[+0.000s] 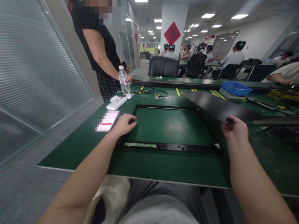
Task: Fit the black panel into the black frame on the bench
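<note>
A black rectangular frame lies flat on the green table, with a green circuit strip along its near bar. My left hand is at the frame's left side, fingers apart and holding nothing; whether it touches the frame I cannot tell. To the right, my right hand grips the near edge of a thin dark flat panel between thumb and fingers. The panel is tilted and reaches over the frame's far right corner.
On the left stand a phone, a white power bank and a water bottle. Behind the frame lies a black cable. A blue bin and a dark device are at right. A person stands at the far left edge.
</note>
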`<state>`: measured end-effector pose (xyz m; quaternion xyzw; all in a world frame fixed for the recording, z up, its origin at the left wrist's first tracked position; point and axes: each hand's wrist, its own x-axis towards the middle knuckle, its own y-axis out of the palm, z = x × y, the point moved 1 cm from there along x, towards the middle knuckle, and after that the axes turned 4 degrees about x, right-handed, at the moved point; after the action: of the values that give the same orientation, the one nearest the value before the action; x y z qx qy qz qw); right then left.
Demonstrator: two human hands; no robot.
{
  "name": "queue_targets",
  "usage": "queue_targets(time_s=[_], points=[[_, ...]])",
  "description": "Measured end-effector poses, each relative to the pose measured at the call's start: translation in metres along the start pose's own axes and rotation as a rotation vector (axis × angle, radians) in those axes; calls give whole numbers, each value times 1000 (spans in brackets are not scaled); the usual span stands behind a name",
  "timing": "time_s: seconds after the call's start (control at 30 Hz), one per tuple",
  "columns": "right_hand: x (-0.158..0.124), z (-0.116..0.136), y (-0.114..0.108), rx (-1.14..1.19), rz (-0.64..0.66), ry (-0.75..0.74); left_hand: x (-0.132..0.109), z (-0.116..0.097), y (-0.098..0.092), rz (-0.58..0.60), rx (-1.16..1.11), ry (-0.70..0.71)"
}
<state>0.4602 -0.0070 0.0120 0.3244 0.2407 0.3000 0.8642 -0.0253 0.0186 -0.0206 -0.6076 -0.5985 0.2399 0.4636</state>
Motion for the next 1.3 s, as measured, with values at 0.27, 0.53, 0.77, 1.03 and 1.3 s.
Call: queue_targets(time_s=[0.27,0.53,0.77,1.03,1.3], points=[[-29,12,13,-15,161,56,3,1,1,-138,-103,-18],[-34,13,11,-66,230,172,5,-7,-3,-366,-619,-290],[-33,4,8,-125,324,248,4,-23,-16,-179,-1288,-510],[-42,-4,10,-347,383,313,1,-19,-30,-126,-1385,-481],[-36,-13,1,-654,563,487,0,-16,-36,-237,-1350,-304]])
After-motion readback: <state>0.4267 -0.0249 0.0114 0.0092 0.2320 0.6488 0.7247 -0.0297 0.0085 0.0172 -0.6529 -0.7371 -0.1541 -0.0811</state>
